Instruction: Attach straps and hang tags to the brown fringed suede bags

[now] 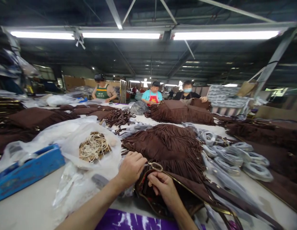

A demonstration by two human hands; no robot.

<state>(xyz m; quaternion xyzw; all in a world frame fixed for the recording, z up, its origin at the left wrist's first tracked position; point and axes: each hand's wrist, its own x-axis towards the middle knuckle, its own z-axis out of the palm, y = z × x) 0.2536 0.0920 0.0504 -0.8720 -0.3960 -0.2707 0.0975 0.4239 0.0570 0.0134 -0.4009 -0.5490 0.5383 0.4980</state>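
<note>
A brown fringed handbag lies in front of me with its zipped mouth open toward me. My left hand is closed on the left end of the bag's mouth, beside a gold metal clasp. Just below that clasp, my right hand reaches into the opening with thumb and fingers pinched together. Whatever sits between those fingertips is too small to make out. The bag's dark lining shows around my right wrist.
On the left are a blue tape dispenser and a plastic bag of tags with strings. Wrapped coiled straps lie at right. More brown bags are stacked farther back, where several co-workers stand.
</note>
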